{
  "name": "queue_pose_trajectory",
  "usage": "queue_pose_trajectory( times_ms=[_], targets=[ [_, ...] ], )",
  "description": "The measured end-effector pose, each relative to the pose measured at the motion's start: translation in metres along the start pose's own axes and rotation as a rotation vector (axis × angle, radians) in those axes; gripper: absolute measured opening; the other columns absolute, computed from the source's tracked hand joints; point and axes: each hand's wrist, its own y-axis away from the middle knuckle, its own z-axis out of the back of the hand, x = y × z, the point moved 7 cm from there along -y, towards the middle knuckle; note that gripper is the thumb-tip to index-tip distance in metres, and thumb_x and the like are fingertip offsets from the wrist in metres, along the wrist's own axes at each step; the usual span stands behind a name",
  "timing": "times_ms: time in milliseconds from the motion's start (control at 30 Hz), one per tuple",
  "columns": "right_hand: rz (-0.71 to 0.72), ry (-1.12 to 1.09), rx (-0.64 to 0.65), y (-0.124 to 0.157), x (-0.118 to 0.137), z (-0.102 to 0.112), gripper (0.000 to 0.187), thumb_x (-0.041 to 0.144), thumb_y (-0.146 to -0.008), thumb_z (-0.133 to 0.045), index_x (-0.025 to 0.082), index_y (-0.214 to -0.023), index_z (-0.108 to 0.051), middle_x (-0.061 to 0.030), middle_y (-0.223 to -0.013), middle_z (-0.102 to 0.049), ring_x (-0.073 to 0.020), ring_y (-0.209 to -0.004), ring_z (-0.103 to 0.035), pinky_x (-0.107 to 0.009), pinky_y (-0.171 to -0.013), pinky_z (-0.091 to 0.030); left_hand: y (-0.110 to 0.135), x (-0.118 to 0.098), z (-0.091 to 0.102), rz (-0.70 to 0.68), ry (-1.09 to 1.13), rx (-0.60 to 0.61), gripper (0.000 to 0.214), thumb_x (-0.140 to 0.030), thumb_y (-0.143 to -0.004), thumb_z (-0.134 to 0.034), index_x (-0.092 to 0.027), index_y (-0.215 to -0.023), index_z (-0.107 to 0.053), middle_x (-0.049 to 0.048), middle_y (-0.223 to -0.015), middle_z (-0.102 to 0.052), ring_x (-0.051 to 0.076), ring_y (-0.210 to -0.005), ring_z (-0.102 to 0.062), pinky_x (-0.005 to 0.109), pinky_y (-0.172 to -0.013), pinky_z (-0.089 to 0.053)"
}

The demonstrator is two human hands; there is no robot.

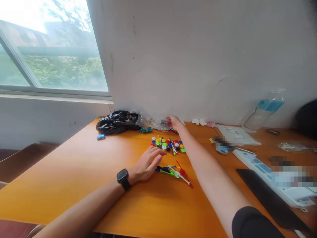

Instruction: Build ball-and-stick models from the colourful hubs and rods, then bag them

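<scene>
My left hand (148, 162), with a black watch (122, 176) on its wrist, lies low over the table, fingers stretched out and holding nothing visible. Just beyond its fingertips is a cluster of round coloured plastic pieces (164, 147) with thin coloured sticks (172, 147) among them. Nearer me lie several spinner-like pieces, thin pointers on round hubs, including a red one (182, 172) and a white one (177, 174). My right hand (174, 123) reaches to the back, fingers apart and slightly curled beside clear plastic packaging (158, 124). Whether it touches the plastic is unclear.
Against the wall sits a black plastic bag (119, 121), with a small blue packet (100, 137) before it. Right of my right arm are a white compartment tray (264, 173), a dark flat board (264, 195) and a clear bottle with blue label (271, 105).
</scene>
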Motion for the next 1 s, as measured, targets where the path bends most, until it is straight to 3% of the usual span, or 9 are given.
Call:
queue_pose_trajectory(
  times_ms=[100,200,300,367,400,500,667,833,1000],
  targets=[
    [0.064,-0.023,0.041,0.016,0.013,0.000,0.012,0.021,-0.095,-0.062,0.014,-0.102,-0.067,-0.0085,-0.103,-0.072,-0.0063,-0.056,-0.050,-0.019,-0.051,-0.048,0.002,0.004,0.004,0.026,-0.002,-0.077,0.035,-0.042,-0.113,-0.036,-0.023,-0.126,-0.063,0.0101,-0.122,-0.068,0.026,-0.116,-0.059,0.043,-0.106,-0.047],
    [0.153,-0.010,0.110,0.048,0.038,0.007,0.018,0.027,-0.097,-0.063,0.014,-0.099,-0.074,-0.0077,-0.103,-0.074,-0.0063,-0.056,-0.047,-0.018,-0.049,-0.042,0.001,0.016,0.015,0.094,-0.018,-0.246,0.036,-0.047,-0.108,-0.052,-0.025,-0.136,-0.055,0.0110,-0.130,-0.064,0.027,-0.119,-0.059,0.044,-0.106,-0.048],
    [0.340,0.200,0.352,0.100,0.074,0.014,0.028,0.038,-0.096,-0.068,0.013,-0.097,-0.080,-0.0057,-0.083,-0.070,-0.0083,-0.056,-0.044,-0.022,-0.049,-0.037,-0.006,0.034,0.038,0.255,0.079,-0.455,0.054,-0.054,-0.103,-0.061,-0.026,-0.146,-0.045,0.0125,-0.137,-0.060,0.027,-0.121,-0.059,0.044,-0.101,-0.050],
    [0.426,0.357,0.463,0.136,0.093,0.026,0.032,0.043,-0.095,-0.069,0.015,-0.099,-0.082,-0.0018,-0.069,-0.062,-0.0088,-0.055,-0.040,-0.024,-0.051,-0.034,-0.017,0.045,0.056,0.389,0.232,-0.510,0.062,-0.060,-0.100,-0.062,-0.025,-0.147,-0.041,0.0144,-0.140,-0.059,0.027,-0.120,-0.062,0.042,-0.095,-0.053],
    [0.457,0.428,0.495,0.150,0.101,0.032,0.032,0.044,-0.095,-0.069,0.016,-0.101,-0.083,-0.0002,-0.065,-0.058,-0.0092,-0.055,-0.039,-0.025,-0.053,-0.034,-0.026,0.047,0.064,0.445,0.316,-0.492,0.066,-0.062,-0.100,-0.061,-0.024,-0.149,-0.039,0.0156,-0.140,-0.060,0.027,-0.117,-0.065,0.042,-0.093,-0.054],
    [0.515,0.598,0.515,0.178,0.119,0.048,0.036,0.052,-0.092,-0.072,0.019,-0.099,-0.084,-0.0005,-0.067,-0.058,-0.0111,-0.059,-0.040,-0.028,-0.054,-0.031,-0.062,0.031,0.078,0.486,0.507,-0.230,0.083,-0.061,-0.094,-0.072,-0.021,-0.157,-0.036,0.0175,-0.131,-0.069,0.028,-0.111,-0.071,0.043,-0.093,-0.055],
    [0.527,0.731,0.544,0.184,0.119,0.051,0.040,0.060,-0.086,-0.077,0.021,-0.098,-0.079,-0.0041,-0.086,-0.067,-0.0136,-0.068,-0.047,-0.029,-0.057,-0.033,-0.103,0.003,0.084,0.502,0.443,-0.014,0.114,-0.042,-0.077,-0.094,-0.020,-0.166,-0.026,0.0113,-0.104,-0.075,0.025,-0.092,-0.075,0.039,-0.083,-0.058],
    [0.408,0.673,0.550,0.164,0.101,0.061,0.050,0.056,-0.086,-0.079,0.028,-0.126,-0.070,-0.0052,-0.107,-0.070,-0.0126,-0.067,-0.049,-0.029,-0.057,-0.039,-0.120,-0.001,0.074,0.348,0.459,-0.042,0.077,-0.022,-0.076,-0.092,-0.019,-0.143,-0.056,0.0053,-0.090,-0.075,0.018,-0.078,-0.073,0.033,-0.076,-0.058],
    [0.383,0.598,0.625,0.154,0.093,0.068,0.040,0.055,-0.085,-0.080,0.021,-0.104,-0.076,-0.0043,-0.091,-0.071,-0.0132,-0.069,-0.052,-0.027,-0.056,-0.039,-0.118,0.001,0.078,0.285,0.448,-0.059,0.051,-0.032,-0.080,-0.090,-0.018,-0.123,-0.065,0.0048,-0.088,-0.075,0.017,-0.079,-0.075,0.030,-0.073,-0.061]
  ],
)
